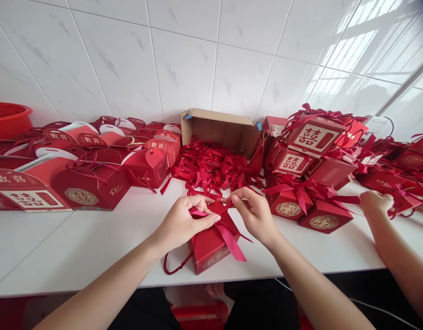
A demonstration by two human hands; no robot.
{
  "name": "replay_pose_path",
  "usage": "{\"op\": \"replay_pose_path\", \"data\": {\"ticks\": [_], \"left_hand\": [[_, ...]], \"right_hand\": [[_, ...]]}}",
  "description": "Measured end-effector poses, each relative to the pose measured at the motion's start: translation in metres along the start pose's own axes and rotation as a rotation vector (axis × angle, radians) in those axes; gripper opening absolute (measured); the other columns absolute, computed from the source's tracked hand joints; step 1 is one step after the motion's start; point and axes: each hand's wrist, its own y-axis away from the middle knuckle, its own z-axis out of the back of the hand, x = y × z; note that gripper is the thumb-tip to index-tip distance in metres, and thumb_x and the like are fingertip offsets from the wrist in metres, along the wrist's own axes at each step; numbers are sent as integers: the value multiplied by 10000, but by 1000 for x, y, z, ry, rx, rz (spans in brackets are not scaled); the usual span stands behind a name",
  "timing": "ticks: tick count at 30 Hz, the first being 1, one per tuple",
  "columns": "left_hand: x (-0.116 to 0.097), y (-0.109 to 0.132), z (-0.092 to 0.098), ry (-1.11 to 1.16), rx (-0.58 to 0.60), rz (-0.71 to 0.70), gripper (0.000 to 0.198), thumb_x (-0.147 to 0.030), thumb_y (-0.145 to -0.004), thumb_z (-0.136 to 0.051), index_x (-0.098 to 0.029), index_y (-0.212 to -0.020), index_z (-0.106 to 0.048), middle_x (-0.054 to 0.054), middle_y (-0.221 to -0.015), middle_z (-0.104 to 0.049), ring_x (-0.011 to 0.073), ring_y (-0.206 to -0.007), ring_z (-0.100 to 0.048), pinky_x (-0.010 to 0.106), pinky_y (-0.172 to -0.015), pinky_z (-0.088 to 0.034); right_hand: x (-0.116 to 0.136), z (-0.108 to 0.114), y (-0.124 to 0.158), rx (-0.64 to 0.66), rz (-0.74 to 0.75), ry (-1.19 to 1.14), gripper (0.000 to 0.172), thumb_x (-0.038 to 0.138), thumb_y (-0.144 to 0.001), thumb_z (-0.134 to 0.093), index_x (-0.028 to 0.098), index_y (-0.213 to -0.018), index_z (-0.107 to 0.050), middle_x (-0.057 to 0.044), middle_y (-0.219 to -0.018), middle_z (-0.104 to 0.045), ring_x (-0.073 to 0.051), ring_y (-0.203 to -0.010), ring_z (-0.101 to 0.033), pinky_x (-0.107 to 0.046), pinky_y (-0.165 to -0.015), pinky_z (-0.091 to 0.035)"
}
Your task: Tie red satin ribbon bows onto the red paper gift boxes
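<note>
A red gift box [211, 259] stands on the white table in front of me, with a twisted cord handle [179, 269] hanging at its left. Over its top lies a red satin ribbon [232, 243], one tail trailing down the front. My left hand [184, 220] pinches part of this ribbon between thumb and fingers. On the other side, my right hand [252, 213] pinches the ribbon too, thumb against forefinger. Both hands are just above the box top, close together. Just behind them spreads a heap of loose red ribbons [214, 165].
The ribbons spill from a cardboard box [221, 121] against the tiled wall. Red gift boxes [90, 183] are massed at left, beside a red basin [8, 119]. Ribboned boxes [310, 137] are stacked at right. Another person's hand [376, 204] rests near them.
</note>
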Motion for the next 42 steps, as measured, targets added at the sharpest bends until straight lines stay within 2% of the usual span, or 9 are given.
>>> {"op": "replay_pose_path", "data": {"ticks": [3, 7, 12, 20, 24, 27, 30, 36, 42], "left_hand": [[0, -1, 1, 7, -9, 7, 416, -348, -750, -672, -222, -556, -327, 10, -703, -689, 273, -1140, -594, 362, -941, -454], [-1, 1, 2, 4, -22, 24, 311, -355, -725, -707, -215, -567, -478, 45, -898, -733, 280, -1181, -565, 383, -974, -428], [-1, 3, 2, 22, -24, 37, 240, -366, -718, -719, -212, -607, -573, 72, -1079, -717, 290, -1189, -562, 407, -994, -416], [-2, 1, 4, -32, 34, -24, 223, -360, -750, -696, -224, -621, -575, 24, -894, -744, 262, -1223, -545, 344, -997, -418], [-4, 0, 5, -70, 48, -51, 217, -340, -758, -691, -228, -619, -569, 1, -831, -735, 244, -1198, -561, 322, -983, -421], [-5, 1, 8, -93, 50, -57, 198, -347, -758, -694, -229, -637, -590, -2, -839, -734, 239, -1175, -573, 315, -971, -427], [-5, 2, 10, -107, 56, -67, 191, -365, -762, -691, -229, -657, -607, -1, -833, -730, 241, -1155, -581, 315, -954, -435], [-7, 0, 8, -119, 33, -74, 234, -373, -782, -665, -212, -635, -579, 3, -819, -724, 237, -1055, -624, 321, -896, -462], [-5, -1, 6, -91, 17, -70, 300, -362, -765, -678, -210, -579, -499, -3, -802, -729, 231, -1003, -644, 316, -845, -488]], "right_hand": [[-1, 2, -2, 25, -31, -45, 299, 456, -920, -505, 197, -793, -583, -75, -839, -682, -205, -818, -638, -337, -741, -507], [-8, 14, 0, 153, -100, -277, 292, 442, -938, -475, 191, -929, -625, -72, -982, -661, -190, -948, -620, -357, -870, -499], [-16, 22, 10, 198, -93, -391, 267, 351, -856, -628, 227, -1085, -565, -68, -1025, -613, -184, -955, -597, -357, -837, -508], [3, 9, 9, 186, -134, -409, 286, 375, -824, -662, 226, -1040, -548, -33, -897, -581, -150, -829, -558, -280, -699, -494], [10, 8, 4, 177, -186, -393, 259, 282, -799, -662, 214, -1020, -545, -4, -831, -557, -119, -724, -529, -236, -597, -450], [13, 10, -1, 269, -199, -365, 288, 167, -758, -630, 205, -1028, -537, -2, -835, -566, -115, -711, -534, -238, -595, -445], [19, 14, -4, 358, -137, -186, 298, 88, -742, -574, 206, -1014, -557, -6, -852, -607, -118, -702, -548, -249, -611, -449], [30, 18, -8, 327, 167, 243, 133, 70, -776, -614, 195, -808, -647, -1, -753, -611, -114, -663, -543, -233, -590, -433], [23, 21, -9, 381, 353, 449, 144, 150, -904, -551, 187, -931, -688, -40, -819, -567, -125, -688, -545, -243, -621, -448]]}}
